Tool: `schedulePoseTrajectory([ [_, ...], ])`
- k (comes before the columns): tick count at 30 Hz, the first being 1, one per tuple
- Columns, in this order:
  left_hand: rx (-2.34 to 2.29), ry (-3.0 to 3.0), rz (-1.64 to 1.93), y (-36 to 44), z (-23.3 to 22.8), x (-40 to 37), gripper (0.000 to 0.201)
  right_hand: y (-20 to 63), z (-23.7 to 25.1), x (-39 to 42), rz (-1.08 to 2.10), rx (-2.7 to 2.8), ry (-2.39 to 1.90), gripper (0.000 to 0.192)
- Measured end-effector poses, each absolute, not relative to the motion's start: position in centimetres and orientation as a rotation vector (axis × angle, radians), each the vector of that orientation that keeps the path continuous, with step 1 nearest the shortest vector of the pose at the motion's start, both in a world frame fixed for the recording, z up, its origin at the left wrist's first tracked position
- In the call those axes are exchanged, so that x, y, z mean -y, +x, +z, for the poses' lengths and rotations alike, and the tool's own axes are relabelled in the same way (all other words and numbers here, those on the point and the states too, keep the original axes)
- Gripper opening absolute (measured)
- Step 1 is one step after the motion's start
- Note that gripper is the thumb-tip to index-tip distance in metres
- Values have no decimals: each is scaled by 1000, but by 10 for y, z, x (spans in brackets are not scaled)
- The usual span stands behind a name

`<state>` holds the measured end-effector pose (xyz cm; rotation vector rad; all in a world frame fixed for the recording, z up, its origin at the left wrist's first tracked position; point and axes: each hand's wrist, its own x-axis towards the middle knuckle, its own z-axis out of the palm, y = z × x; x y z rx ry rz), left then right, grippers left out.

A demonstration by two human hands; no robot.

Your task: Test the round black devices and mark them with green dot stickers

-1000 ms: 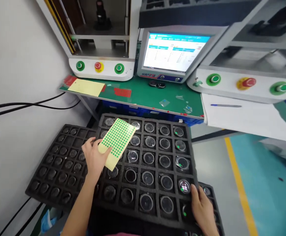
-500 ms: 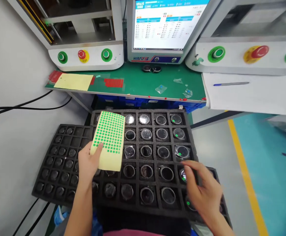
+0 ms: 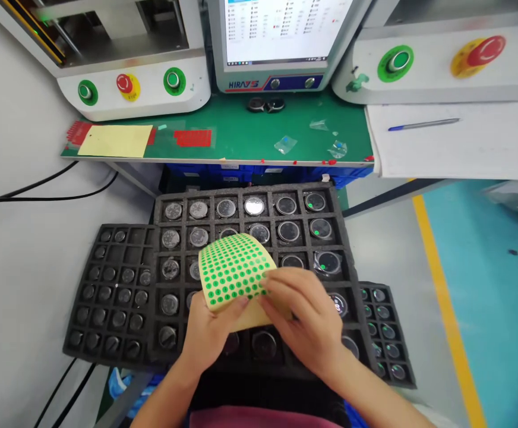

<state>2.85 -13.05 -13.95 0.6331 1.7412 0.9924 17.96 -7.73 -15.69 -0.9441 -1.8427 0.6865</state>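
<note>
My left hand [image 3: 212, 330] grips the lower left of a yellow sheet of green dot stickers [image 3: 232, 267], thumb on top. The sheet bows upward above a black foam tray [image 3: 347, 252]. At its right edge my right hand [image 3: 308, 318] has thumb and fingers closed on the sheet by the lowest dots; whether a single sticker is between the fingertips is hidden. Round watch faces fill the tray's compartments. In the right column, several, such as a watch [image 3: 320, 229], bear a green dot. Another watch [image 3: 338, 304], with a lit display, is partly behind my right hand.
Smaller foam trays of round pieces lie left [image 3: 132, 255] and right [image 3: 392, 297]. Beyond is a green bench [image 3: 241, 139] with red stickers [image 3: 193, 138], plastic scraps and two watches [image 3: 265, 105]. Machines with buttons, a monitor [image 3: 281, 30] and papers with a pen [image 3: 423, 125] stand there.
My left hand has brought the sticker sheet right and down over the tray's middle. My right hand has left the tray's right column and come to the sheet's edge. The view has tilted down.
</note>
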Motion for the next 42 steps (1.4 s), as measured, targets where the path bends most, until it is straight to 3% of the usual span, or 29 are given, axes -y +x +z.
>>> schedulePoseTrajectory([
  [13,-1775,611,928,38,-132,129,35,188,-153,79,652,2049,-825,11],
  [18,-1802,667,953,35,-132,132,29,190,-150,79,616,2090,-754,11],
  [22,-1886,603,1113,19,-142,140,21,213,-164,40,560,1948,-1054,13],
  [25,-1899,376,1368,5,-151,142,28,230,-188,-4,787,1831,-1341,12],
  [29,-1830,127,1559,-3,-154,137,36,234,-208,-31,1146,1923,-1354,20],
  [35,-1832,93,1577,6,-156,132,38,236,-193,5,1272,2031,-1368,18],
  [42,-1789,274,1533,14,-163,130,26,259,-198,66,1273,1963,-1503,19],
])
